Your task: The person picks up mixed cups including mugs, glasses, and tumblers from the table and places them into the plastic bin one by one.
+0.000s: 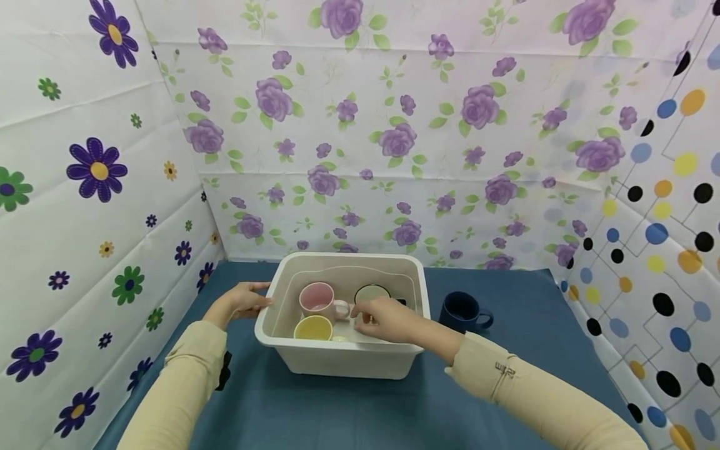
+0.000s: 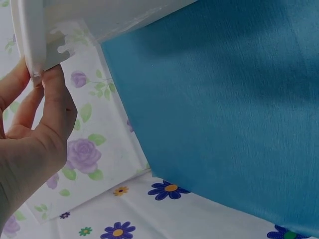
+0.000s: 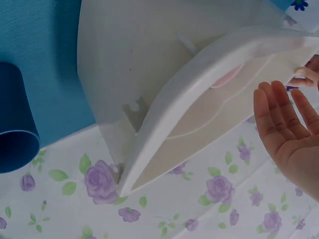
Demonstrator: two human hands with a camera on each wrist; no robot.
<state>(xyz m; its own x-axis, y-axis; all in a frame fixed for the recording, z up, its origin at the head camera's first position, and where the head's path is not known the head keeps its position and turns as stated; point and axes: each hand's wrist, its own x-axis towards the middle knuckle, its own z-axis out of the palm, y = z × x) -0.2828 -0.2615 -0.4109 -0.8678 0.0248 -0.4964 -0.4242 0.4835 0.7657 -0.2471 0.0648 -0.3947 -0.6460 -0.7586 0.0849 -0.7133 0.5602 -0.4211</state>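
A white plastic bin (image 1: 349,362) stands on the blue cloth. My left hand (image 1: 245,301) pinches its left rim between thumb and fingers, as the left wrist view also shows. Over the inside of the bin is my right hand (image 1: 388,319), its fingers loosely extended and nothing in them in the right wrist view. Below and left of that hand, a pink mug (image 1: 317,301) has its handle towards the fingertips. In front of it sits a yellow mug (image 1: 312,329). A pale mug with a dark rim (image 1: 371,292) is partly hidden behind the right hand.
To the right of the bin, a dark blue mug (image 1: 460,314) stands on the blue cloth (image 1: 349,412), handle pointing right. Flower-patterned sheets (image 1: 360,150) hang behind and at the left; a dotted sheet (image 1: 664,262) hangs at the right.
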